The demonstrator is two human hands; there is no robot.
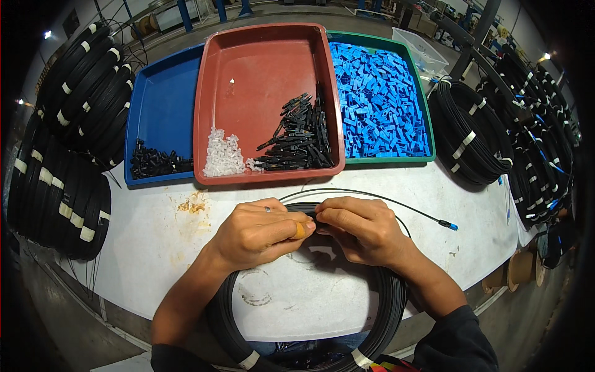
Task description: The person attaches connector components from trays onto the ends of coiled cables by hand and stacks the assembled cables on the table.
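A coil of black cable (390,304) stretches from the white table toward my body, bound with white tape near its lower edge. At its far side, my left hand (263,232) is closed, its fingertips pinched on the black cable. A tan wrap covers one of its digits, and a ring sits on a finger. Facing it, fingertips almost touching, my right hand (362,226) is closed in a pinch on the cable too. Fingers hide any small part between them. One loose cable end with a blue connector (452,226) curves out past my right hand onto the table.
Beyond my hands stand a blue tray (164,93) with small black parts, a red tray (266,62) with white pieces and black connector parts, and a green tray (427,133) full of blue clips. Cable coils (68,192) are stacked left; more coils (471,133) lie right.
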